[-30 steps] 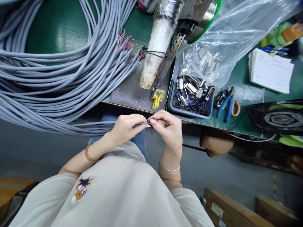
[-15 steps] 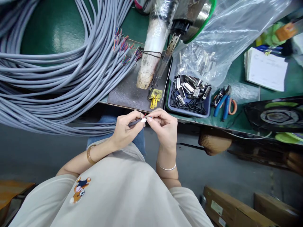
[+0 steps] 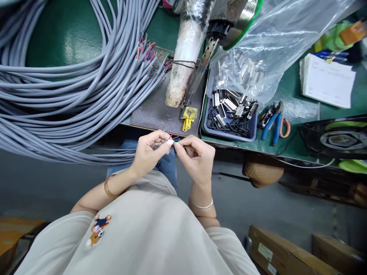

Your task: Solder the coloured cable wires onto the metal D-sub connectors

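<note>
Close to the table's front edge, my left hand (image 3: 151, 149) is closed on the end of a grey cable, most of which its fingers hide. Thin coloured wires (image 3: 176, 139), red, blue and green among them, fan out from that end between my two hands. My right hand (image 3: 195, 154) pinches at the tips of these wires with thumb and forefinger. Beyond my hands lies a dark work board (image 3: 155, 110), with a yellow clip-like piece (image 3: 187, 119) on it below a soldering iron (image 3: 202, 68).
Bundled grey cables (image 3: 86, 91) with stripped ends cover the left side. A blue tray (image 3: 229, 134) holds metal connectors and black sleeves, partly under a plastic bag (image 3: 275, 42). Blue-handled pliers (image 3: 273, 124), a paper pad (image 3: 327, 82) and a black fan-like device (image 3: 329, 137) lie rightward.
My left hand has shifted slightly left and its fingers have loosened a little. More of the coloured wires now show between my hands. My right hand has moved slightly down.
</note>
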`<state>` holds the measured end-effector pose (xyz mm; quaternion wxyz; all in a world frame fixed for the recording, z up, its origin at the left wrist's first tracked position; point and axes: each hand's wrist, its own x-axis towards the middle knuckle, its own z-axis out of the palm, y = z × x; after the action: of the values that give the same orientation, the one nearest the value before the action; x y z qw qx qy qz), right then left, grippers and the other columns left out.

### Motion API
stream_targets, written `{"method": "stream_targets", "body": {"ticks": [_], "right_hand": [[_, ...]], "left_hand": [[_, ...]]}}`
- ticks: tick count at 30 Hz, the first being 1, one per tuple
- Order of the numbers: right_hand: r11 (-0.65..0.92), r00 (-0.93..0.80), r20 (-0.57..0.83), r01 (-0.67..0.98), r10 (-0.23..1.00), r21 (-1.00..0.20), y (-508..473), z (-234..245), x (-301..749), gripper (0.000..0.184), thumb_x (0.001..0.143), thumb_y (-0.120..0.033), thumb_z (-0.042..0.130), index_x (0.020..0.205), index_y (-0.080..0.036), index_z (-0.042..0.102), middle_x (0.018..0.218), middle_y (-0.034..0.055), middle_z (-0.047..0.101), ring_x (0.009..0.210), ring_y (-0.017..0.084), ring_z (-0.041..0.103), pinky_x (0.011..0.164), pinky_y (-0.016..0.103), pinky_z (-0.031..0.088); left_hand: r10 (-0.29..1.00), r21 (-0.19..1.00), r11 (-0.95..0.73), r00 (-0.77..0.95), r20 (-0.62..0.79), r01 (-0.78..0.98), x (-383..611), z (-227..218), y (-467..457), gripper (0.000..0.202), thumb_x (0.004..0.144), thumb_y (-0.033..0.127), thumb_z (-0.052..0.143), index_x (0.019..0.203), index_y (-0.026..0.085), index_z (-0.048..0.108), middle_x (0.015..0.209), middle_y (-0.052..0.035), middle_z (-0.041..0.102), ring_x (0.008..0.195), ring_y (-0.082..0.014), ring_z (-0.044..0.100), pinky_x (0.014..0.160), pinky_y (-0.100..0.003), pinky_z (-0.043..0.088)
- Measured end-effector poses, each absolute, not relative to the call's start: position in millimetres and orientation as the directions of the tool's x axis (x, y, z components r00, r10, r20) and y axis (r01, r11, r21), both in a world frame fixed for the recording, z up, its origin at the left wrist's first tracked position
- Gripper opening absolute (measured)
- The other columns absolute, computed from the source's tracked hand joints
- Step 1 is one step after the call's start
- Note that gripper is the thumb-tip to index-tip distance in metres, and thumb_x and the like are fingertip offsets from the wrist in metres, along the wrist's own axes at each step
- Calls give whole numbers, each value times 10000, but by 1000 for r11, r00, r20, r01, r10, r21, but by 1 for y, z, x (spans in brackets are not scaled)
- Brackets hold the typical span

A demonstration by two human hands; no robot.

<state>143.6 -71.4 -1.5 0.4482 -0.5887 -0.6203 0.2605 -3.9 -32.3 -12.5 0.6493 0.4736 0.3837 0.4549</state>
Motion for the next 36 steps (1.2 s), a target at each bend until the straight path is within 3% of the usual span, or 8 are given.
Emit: {"method": "stream_targets", "body": {"ticks": [3, 8, 12, 19, 25, 29, 36], "right_hand": [[175, 39, 223, 499, 974, -849, -75, -3, 144, 221, 951, -288, 658, 744, -215, 681, 649, -36, 615, 505, 77, 391, 521, 277, 329], [127, 243, 240, 403, 940, -906, -73, -4, 147, 201, 965, -365, 640, 876, -236, 766, 683, -4, 628, 578, 123, 501, 526, 293, 333], [141, 201, 231, 382, 952, -913, -69, -2, 145, 90, 924, -276, 692, 899, -237, 770, 750, -10, 662, 534, 93, 431, 502, 285, 297], [237, 77, 305, 463, 949, -854, -71, 3, 143, 146, 893, -149, 668, 761, -204, 698, 725, -31, 646, 503, 60, 352, 496, 266, 284], [199, 192, 322, 476, 927, -857, -70, -4, 153, 106, 938, -211, 681, 963, -246, 777, 788, -5, 684, 616, 106, 539, 515, 267, 350], [291, 55, 369, 513, 928, -807, -66, -4, 157, 131, 915, -182, 721, 999, -256, 788, 890, 14, 752, 703, 124, 622, 553, 264, 431], [327, -19, 372, 519, 928, -789, -68, -5, 156, 90, 936, -181, 687, 940, -226, 765, 849, 11, 731, 645, 105, 582, 517, 257, 394]], "left_hand": [[923, 918, 271, 350, -162, -291, -8, -13, -29, 262, 786, 354, 778, 718, 170, 604, 502, 63, 519, 394, -41, 395, 393, -173, 304], [871, 848, 403, 428, -241, -344, -12, -15, -26, 266, 765, 346, 794, 721, 162, 607, 531, 29, 622, 361, -30, 385, 370, -172, 262], [879, 839, 387, 427, -211, -382, -12, -16, -27, 262, 768, 318, 814, 719, 158, 613, 504, 44, 594, 364, -31, 395, 373, -167, 261], [894, 851, 368, 395, -213, -375, -12, -17, -30, 212, 796, 264, 792, 721, 156, 625, 493, 62, 544, 383, -26, 379, 389, -163, 260], [878, 862, 391, 413, -243, -324, -13, -12, -29, 208, 787, 251, 759, 697, 156, 599, 521, 34, 601, 389, -31, 390, 387, -160, 272], [854, 844, 435, 440, -277, -313, -13, -10, -28, 272, 734, 309, 810, 687, 154, 592, 511, 31, 601, 378, -33, 385, 381, -163, 273], [831, 848, 456, 471, -297, -269, -14, -13, -27, 275, 722, 316, 829, 692, 150, 612, 515, 45, 581, 378, -26, 378, 385, -166, 261]]}}
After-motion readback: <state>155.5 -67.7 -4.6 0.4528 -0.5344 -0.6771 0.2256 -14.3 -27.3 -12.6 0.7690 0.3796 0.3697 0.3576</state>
